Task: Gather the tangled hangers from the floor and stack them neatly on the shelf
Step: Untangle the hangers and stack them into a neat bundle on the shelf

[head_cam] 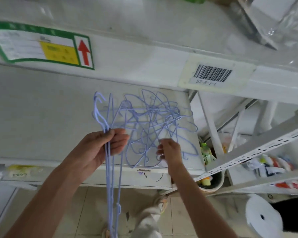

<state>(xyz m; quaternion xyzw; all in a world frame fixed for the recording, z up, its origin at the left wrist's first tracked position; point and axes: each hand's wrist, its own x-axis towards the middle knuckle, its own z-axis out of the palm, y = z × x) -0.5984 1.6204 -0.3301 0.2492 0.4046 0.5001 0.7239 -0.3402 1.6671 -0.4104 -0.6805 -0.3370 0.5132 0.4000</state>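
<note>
A tangle of thin lilac wire hangers [151, 122] lies on the white shelf [41, 117] near its right end. My left hand [100, 145] is closed around the necks of a few aligned hangers [110, 177]; their hooks stick up above my fist and their bodies hang down past the shelf edge toward the floor. My right hand [169, 150] sits at the front right of the tangle, its fingertips pinching one of the wires there.
An upper shelf beam [144, 54] with a green label and a barcode sticker runs just above the hangers. A perforated shelf post [248, 152] slants at right, with bottles and packets behind it. A white round stool [263, 215] stands on the tiled floor at bottom right.
</note>
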